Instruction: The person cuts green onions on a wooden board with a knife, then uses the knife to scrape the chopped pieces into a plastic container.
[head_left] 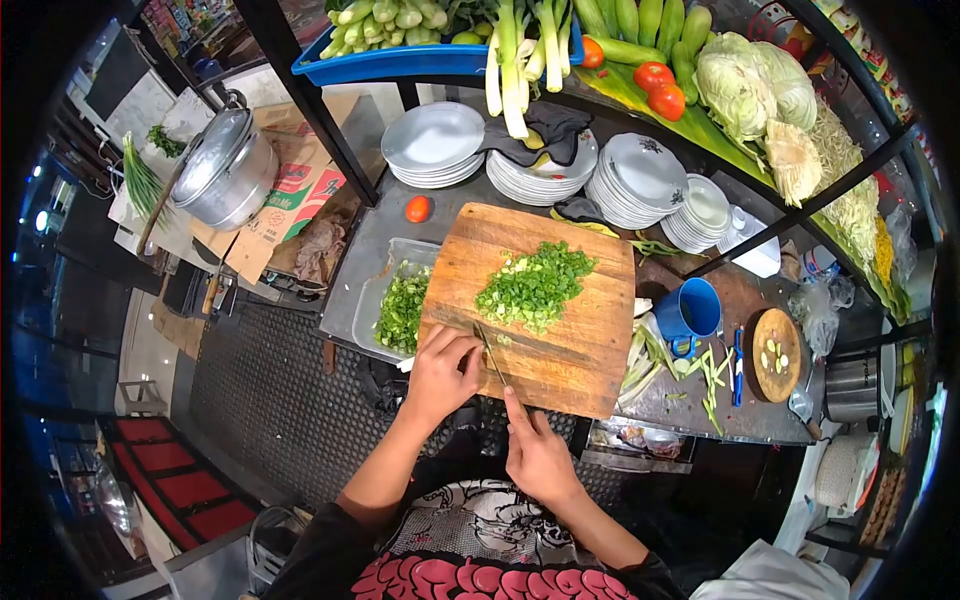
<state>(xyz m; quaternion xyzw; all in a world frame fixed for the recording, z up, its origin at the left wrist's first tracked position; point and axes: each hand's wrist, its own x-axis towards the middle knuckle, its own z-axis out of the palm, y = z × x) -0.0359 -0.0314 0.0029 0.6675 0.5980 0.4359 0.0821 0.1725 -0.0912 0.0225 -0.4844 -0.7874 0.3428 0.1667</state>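
My right hand [540, 455] grips a knife [491, 350] by its handle, the blade pointing away from me over the near edge of a wooden cutting board [600, 340]. Fingers curled together, my left hand [443, 372] is at the board's near left edge, close to the blade; whether anything is between its fingertips I cannot make out. A heap of chopped green onion [537, 287] lies on the middle of the board, with a few bits near the blade. To the left, a clear plastic container [370, 310] holds more chopped greens [402, 312], partly under the board.
Stacked plates [432, 140] and a tomato [418, 208] lie behind the board. On the right are a blue mug [688, 310], green trimmings [712, 385], a blue-handled tool [739, 368] and a small round board [775, 355]. A blue vegetable tray [440, 62] hangs over the back.
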